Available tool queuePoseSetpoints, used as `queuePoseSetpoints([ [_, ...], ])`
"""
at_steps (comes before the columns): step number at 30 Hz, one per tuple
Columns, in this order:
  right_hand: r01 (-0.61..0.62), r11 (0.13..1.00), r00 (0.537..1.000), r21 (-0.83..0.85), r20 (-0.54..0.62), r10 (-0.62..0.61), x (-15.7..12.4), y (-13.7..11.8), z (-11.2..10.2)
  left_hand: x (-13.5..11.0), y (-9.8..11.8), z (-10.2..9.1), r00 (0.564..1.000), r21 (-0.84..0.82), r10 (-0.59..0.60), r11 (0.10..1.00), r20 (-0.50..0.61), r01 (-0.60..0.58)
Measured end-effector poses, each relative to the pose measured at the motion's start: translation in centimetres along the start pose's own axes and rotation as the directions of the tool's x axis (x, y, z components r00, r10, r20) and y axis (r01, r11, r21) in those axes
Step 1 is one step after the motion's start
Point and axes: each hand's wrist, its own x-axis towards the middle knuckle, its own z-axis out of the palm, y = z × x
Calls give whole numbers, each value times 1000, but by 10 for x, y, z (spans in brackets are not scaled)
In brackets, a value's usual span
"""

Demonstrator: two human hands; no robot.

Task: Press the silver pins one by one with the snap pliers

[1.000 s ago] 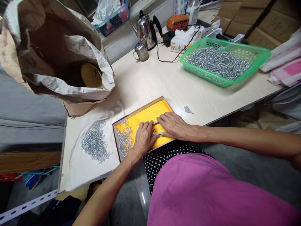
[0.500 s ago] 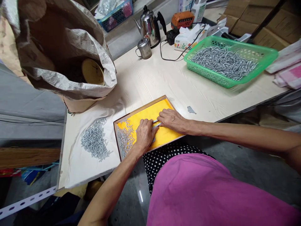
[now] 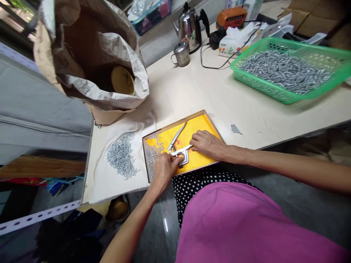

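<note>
Silver spring-loaded pliers (image 3: 177, 138) lie over the yellow bottom of a shallow tray (image 3: 175, 125), their two long handles spread apart. My right hand (image 3: 207, 145) has its fingers closed around the end of the lower handle. At the looped head of the pliers, my left hand (image 3: 164, 167) is closed with thumb and fingertips pressed there; whether a small part is also between them is hidden. Small metal pins (image 3: 152, 151) are strewn in the left end of the tray, just beside my left hand.
A heap of similar pins (image 3: 122, 155) lies on a white cloth left of the tray. A green basket (image 3: 263, 86) full of metal pieces stands at right. Behind are a large open sack (image 3: 115, 106), a metal cup (image 3: 182, 54), a kettle (image 3: 189, 27) and a cable (image 3: 212, 67).
The handles of the pliers, close together between my hands before, now stand wide apart. My left hand has shifted to the head of the pliers. The whole view has swung left.
</note>
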Motion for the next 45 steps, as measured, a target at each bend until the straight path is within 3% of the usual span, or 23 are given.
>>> queuePoseSetpoints([
  [5, 74, 994, 995, -75, -62, -79, -2, 1, 3, 3, 4, 6, 989, -55, -65, 996, 135, 73],
  [11, 84, 992, 990, -96, -102, -94, -3, 0, 5, -23, -13, -9, 994, 186, 59, 980, 87, -75],
  [14, 77, 992, 991, -97, -102, -87, -3, -1, 5, -26, -38, -23, 997, 254, -67, 964, -41, 75],
  [16, 73, 992, 992, -107, -96, -84, -2, -2, 5, -17, -65, -32, 969, 296, -151, 933, -197, 205],
  [18, 71, 991, 992, -117, -94, -82, -2, -2, 5, -5, -94, -37, 940, 340, -197, 895, -278, 288],
  [22, 69, 990, 993, -125, -90, -80, -2, -2, 6, 16, -140, -33, 948, 363, -224, 884, -226, 295],
  [26, 64, 989, 995, -132, -74, -74, -1, -2, 5, 19, -158, -28, 958, 327, -204, 908, -200, 261],
  [29, 66, 988, 996, -141, -48, -74, 0, -2, 3, 14, -151, -31, 952, 223, -172, 947, -252, 230],
  [32, 69, 987, 997, -148, -17, -72, 2, -3, 0, 6, -119, -31, 945, -121, -136, 987, -296, 104],
  [34, 61, 987, 998, -149, 0, -62, 3, -4, -1, -1, -87, -23, 967, -403, -128, 915, -219, 30],
  [36, 48, 988, 999, -145, 11, -47, 3, -4, -2, -7, -55, -10, 986, -531, -73, 847, -151, -18],
  [40, 29, 992, 999, -124, 43, -24, 4, -4, -3, -13, -22, 22, 966, -424, 118, 881, -230, -208],
  [45, 22, 995, 998, -94, 62, -16, 5, -4, -6, -16, -29, 35, 931, -278, 228, 910, -285, -307],
])
